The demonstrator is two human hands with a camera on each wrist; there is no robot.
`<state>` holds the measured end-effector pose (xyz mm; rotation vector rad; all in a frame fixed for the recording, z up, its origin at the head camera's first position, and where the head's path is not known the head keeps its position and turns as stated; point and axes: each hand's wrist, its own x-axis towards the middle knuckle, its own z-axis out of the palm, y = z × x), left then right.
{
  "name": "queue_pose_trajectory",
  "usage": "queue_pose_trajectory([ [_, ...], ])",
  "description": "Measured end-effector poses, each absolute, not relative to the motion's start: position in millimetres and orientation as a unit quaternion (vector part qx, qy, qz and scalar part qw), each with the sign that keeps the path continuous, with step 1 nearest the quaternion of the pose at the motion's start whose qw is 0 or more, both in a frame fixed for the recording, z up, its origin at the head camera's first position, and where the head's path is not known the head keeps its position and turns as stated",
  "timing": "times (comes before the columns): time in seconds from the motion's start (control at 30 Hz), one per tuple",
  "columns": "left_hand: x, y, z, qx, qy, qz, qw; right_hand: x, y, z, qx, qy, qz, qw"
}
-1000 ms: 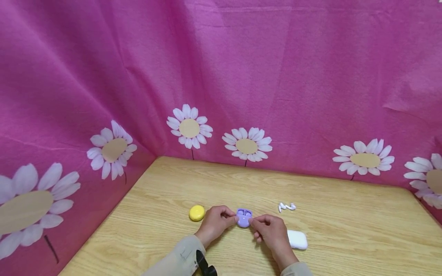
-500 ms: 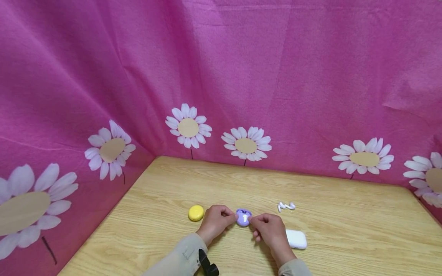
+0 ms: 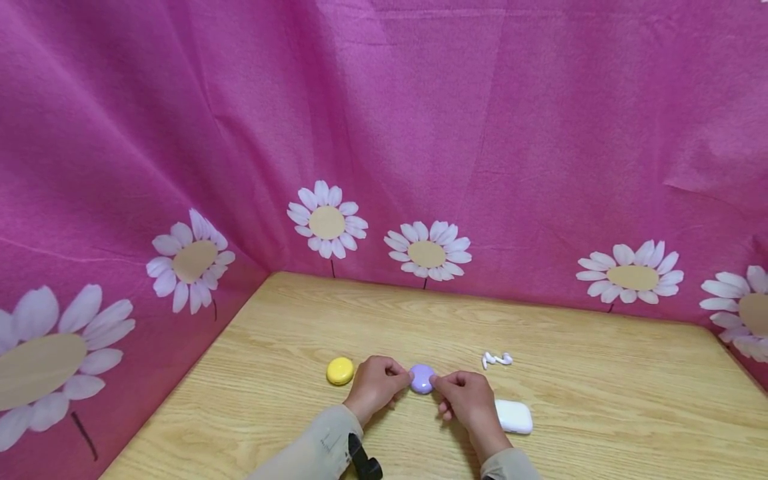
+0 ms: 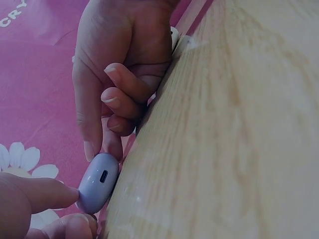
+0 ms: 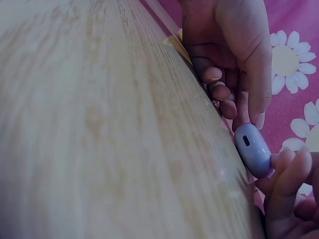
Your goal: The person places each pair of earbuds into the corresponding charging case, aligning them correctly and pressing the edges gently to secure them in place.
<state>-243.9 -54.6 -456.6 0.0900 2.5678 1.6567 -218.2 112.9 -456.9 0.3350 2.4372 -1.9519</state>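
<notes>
Showing a smooth, rounded top, the purple case [image 3: 422,379] sits between your two hands: the paired wells visible a second ago are now covered. For the work in hand, this suggests that the lid is down, though full latching cannot be confirmed. Your left grip [image 3: 375,385] pinches the case's left side and your right grip [image 3: 470,400] its right, thumb and fingertip set apart only by the case's edge. A yellow case [image 3: 340,371] lies just beside your left grip; a white case [image 3: 515,417] lies by your right, its left end hidden behind that hand; two white earbuds [image 3: 505,359] lie farther off. Both wrist views show the port [image 4: 103,176], but each cuts off the nearer hand; you cannot make out the case's contents, nor whether its underside touches the surface [image 3: 600,373].
</notes>
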Motion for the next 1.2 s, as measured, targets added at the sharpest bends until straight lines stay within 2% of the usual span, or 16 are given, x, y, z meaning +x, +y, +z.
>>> queue_pose_trajectory([
  [1.2, -245.7, -54.7, -461.3, 0.028, 0.823, 0.566, 0.041, -220.7, 110.6, -460.2, 0.1, 0.76, -0.642, -0.008],
])
